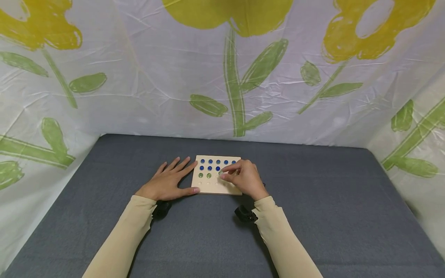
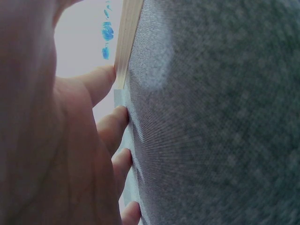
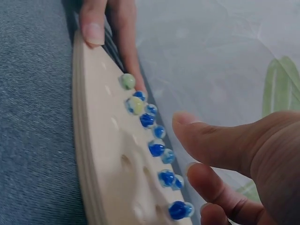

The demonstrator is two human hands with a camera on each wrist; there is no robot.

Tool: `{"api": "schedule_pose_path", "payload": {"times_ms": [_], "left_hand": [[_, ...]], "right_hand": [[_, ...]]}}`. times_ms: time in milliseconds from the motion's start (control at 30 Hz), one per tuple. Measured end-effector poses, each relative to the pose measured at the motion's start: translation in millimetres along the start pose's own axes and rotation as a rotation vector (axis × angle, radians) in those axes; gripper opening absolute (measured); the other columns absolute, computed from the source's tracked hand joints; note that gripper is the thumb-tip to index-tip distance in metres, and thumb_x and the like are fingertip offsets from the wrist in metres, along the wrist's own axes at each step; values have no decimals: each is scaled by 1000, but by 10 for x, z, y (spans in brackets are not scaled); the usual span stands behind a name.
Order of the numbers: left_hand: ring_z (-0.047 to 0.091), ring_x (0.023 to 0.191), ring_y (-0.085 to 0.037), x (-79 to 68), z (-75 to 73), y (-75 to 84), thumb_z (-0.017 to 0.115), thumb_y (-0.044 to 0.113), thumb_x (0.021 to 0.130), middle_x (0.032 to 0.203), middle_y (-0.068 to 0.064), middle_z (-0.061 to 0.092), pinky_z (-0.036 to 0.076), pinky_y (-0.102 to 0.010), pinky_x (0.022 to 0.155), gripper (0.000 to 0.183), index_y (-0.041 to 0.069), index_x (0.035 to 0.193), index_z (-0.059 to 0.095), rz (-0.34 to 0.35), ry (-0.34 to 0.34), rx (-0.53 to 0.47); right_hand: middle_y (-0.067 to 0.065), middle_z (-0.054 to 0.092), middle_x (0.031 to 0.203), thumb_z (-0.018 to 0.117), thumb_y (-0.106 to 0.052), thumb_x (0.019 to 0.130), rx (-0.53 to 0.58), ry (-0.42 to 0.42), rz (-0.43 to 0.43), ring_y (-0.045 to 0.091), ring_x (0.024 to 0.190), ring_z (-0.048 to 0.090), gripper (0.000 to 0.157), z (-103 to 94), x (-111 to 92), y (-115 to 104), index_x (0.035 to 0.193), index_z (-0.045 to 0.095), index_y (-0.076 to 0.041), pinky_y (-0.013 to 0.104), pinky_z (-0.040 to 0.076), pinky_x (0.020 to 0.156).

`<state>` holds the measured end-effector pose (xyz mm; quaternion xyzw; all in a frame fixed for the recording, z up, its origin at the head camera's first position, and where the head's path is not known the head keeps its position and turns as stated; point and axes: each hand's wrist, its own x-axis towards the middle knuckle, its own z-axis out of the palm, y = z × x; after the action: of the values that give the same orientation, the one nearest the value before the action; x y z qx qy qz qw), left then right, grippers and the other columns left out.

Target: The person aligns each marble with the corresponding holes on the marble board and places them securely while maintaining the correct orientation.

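A pale wooden board [image 1: 226,188] with rows of round hollows lies on the table. Blue marbles [image 1: 209,168] sit in its two far rows, and two green marbles [image 1: 204,175] stand at the left of the third. With fingers spread, my left hand [image 1: 168,179] steadies the board's left side, thumb at the near corner and forefinger by the far one. My right hand [image 1: 245,179] pinches a small pale greenish marble [image 1: 220,173] between thumb and fingertips, just above the third row. In the right wrist view, the thumb [image 3: 206,140] shows above the board's marbles.
Dark grey cloth [image 1: 313,216] covers the table around the board. A white curtain [image 1: 156,77] printed with yellow flowers and green leaves hangs behind and at both sides. Black wrist devices [image 1: 246,214] sit under both cream sleeves [image 1: 281,239].
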<state>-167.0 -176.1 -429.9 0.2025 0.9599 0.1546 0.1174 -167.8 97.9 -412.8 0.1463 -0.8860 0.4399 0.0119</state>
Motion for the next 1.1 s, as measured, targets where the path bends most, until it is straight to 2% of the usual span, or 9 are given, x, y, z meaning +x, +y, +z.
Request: {"api": "schedule_pose_path", "payload": {"times_ms": [267,433,567,867,1100], "left_hand": [[9,154,-40,6,1,4,58,74,89,168,-11,18,6,-67,118,97,23,164,24,2,4,5],[10,154,-40,19,14,1,58,74,89,168,-11,18,6,-68,118,97,23,164,24,0,7,11],[9,154,-40,21,20,-13,57,75,88,168,-10,17,5,-67,118,98,24,164,23,-7,2,13],[9,154,-40,12,15,-18,57,76,88,168,-10,17,4,-67,119,98,23,164,24,-6,2,0],[9,154,-40,18,17,-23,57,76,88,168,-11,17,4,-67,119,98,23,164,24,-3,7,7]], "right_hand": [[1,66,76,87,-12,82,-61,55,-23,14,66,54,10,103,5,19,91,84,-8,30,44,57],[2,68,78,87,-14,82,-116,86,-23,19,76,60,11,173,2,9,92,84,-10,39,47,75],[1,70,81,88,-17,81,-140,106,2,23,81,59,12,223,-13,11,92,85,-12,47,43,87],[-2,69,78,88,-21,81,-179,122,18,22,79,56,12,266,-23,13,90,85,-15,49,43,88],[-3,71,75,88,-21,82,-194,122,10,22,77,55,11,290,-11,11,91,85,-14,47,40,79]]}}
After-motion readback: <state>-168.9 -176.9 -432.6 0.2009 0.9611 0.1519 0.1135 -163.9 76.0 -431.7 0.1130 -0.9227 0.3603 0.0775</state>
